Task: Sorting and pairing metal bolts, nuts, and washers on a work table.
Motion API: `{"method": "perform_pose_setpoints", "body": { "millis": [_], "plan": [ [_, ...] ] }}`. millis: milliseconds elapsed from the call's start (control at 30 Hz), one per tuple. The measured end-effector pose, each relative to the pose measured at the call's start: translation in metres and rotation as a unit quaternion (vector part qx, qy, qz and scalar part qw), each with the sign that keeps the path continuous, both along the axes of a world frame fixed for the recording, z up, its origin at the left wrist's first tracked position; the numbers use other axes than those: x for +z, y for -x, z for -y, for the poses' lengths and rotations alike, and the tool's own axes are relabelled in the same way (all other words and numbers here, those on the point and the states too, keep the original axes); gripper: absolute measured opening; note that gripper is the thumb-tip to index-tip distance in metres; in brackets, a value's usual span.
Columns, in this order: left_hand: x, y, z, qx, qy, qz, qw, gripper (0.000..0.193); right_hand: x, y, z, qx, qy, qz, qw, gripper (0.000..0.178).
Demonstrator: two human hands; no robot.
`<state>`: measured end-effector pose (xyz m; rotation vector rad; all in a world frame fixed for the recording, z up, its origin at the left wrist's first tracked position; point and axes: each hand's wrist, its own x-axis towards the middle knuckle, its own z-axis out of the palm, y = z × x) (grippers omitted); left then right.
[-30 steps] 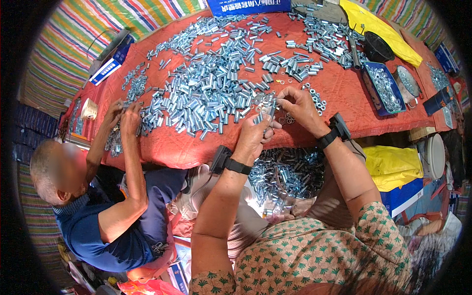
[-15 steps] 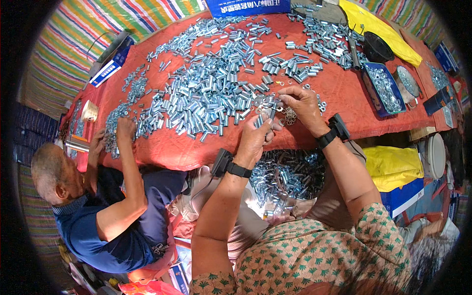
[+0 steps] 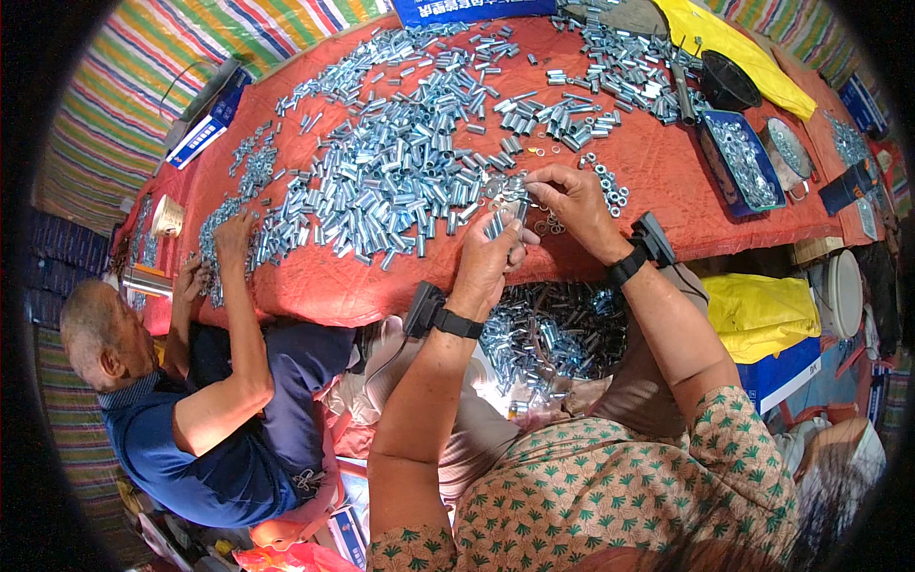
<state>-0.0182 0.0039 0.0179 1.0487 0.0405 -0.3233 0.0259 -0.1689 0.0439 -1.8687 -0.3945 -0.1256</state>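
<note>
My left hand [image 3: 484, 257] is closed around a few shiny metal sleeves [image 3: 496, 225], held at the near edge of a big pile of loose sleeves [image 3: 391, 181]. Just right of it, my right hand [image 3: 570, 200] has thumb and forefinger brought together beside the upper ends of those sleeves. Whatever is between these fingertips is too small to make out. Flat washers [image 3: 498, 187] lie just beyond the left hand. More rings [image 3: 550, 225] rest under the right hand, and hex nuts [image 3: 610, 186] are scattered to its right.
A red cloth [image 3: 667, 181] covers the table. At right stand a blue tray [image 3: 715, 172] of washers, a round dish [image 3: 787, 148] and a black bowl [image 3: 729, 81]. Below the table edge is a heap of metal parts [image 3: 553, 334]. A co-worker [image 3: 200, 429] at left handles small parts.
Both my hands stay close together, and my right hand has shifted slightly left. The view has moved a little. The co-worker's hand has moved slightly over the small parts.
</note>
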Motion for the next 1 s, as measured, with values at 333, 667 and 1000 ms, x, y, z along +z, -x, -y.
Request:
{"method": "perform_pose_setpoints", "body": {
  "millis": [333,667,1000],
  "plan": [
    [0.001,-0.004,0.003,0.005,0.020,-0.024,0.999,0.017,-0.010,-0.003,-0.003,-0.002,0.071,0.176,0.982,0.020],
    [-0.003,-0.010,-0.012,0.055,0.062,-0.046,0.995,0.018,0.008,-0.013,0.025,-0.069,0.103,0.268,0.955,0.032],
    [0.000,-0.009,-0.005,0.049,0.052,-0.020,0.997,0.017,0.003,-0.012,0.065,-0.039,0.431,0.210,0.877,0.008]
  ]
}}
